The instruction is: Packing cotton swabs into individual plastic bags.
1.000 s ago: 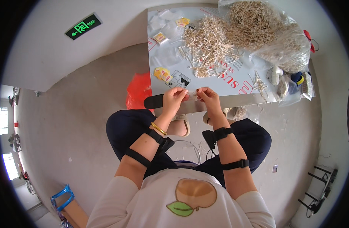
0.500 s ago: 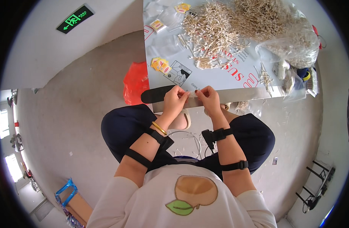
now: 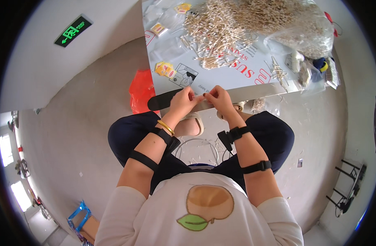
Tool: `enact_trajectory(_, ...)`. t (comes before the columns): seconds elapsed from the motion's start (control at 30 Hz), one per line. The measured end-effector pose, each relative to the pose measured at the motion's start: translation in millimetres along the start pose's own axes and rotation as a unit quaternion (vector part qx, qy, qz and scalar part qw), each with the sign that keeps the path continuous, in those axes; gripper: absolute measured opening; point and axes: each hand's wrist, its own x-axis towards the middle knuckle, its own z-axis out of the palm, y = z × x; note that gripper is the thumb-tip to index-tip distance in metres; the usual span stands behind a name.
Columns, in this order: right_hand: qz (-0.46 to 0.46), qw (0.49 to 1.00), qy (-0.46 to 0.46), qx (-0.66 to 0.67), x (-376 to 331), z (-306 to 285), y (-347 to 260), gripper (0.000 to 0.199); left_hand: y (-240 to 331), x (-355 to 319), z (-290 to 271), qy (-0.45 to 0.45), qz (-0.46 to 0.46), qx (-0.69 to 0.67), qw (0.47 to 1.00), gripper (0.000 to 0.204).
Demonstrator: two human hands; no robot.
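Observation:
At the table's near edge, my left hand (image 3: 183,101) and my right hand (image 3: 220,100) meet fingertip to fingertip. Both are closed in a pinch on a small whitish, see-through plastic piece (image 3: 199,96), mostly hidden by the fingers. Beyond them, a large heap of cotton swabs (image 3: 218,30) covers the back of the table, with a few loose swabs (image 3: 278,74) at the right. Small yellow-and-white cards (image 3: 165,69) lie in a little pile ahead of my left hand. Clear plastic bags (image 3: 167,49) are spread at the table's left side.
A black rounded strip (image 3: 160,101) lies at the table's near left edge, and a red plastic bag (image 3: 141,92) hangs beside it. At the right stand a big clear bag of swabs (image 3: 315,41) and a roll of tape (image 3: 324,65). Beneath my arms is a metal ring (image 3: 196,140).
The view has shifted a little, so the table appears further left and higher. Both hands stay together at the table edge, fingertips now closer around the plastic piece.

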Motion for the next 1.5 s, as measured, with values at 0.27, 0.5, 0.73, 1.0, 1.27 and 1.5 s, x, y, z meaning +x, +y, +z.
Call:
enact_trajectory(0.27,-0.008,0.999,-0.047,-0.006,1,13,-2,0.028,167,-93,-24,0.087,0.714,0.305,0.624,0.025)
enact_trajectory(0.5,-0.046,0.986,-0.112,-0.119,4,-4,-29,0.030,233,-136,-17,0.075,0.917,0.084,0.383,0.026)
enact_trajectory(0.73,-0.060,0.963,-0.170,-0.199,-18,-31,-71,0.028,271,-181,-33,-0.107,0.916,0.088,0.376,0.028)
enact_trajectory(1.0,-0.060,0.971,-0.177,-0.151,-25,-37,-96,0.028,315,-220,-74,-0.139,0.953,0.239,0.126,0.040)
enact_trajectory(1.27,-0.093,0.967,-0.156,-0.180,-29,-42,-111,0.028,332,-248,-80,-0.121,0.928,0.349,0.040,0.041)
enact_trajectory(1.5,-0.068,0.974,-0.150,-0.153,-34,-45,-118,0.026,315,-149,-70,-0.275,0.812,0.313,0.409,0.012)
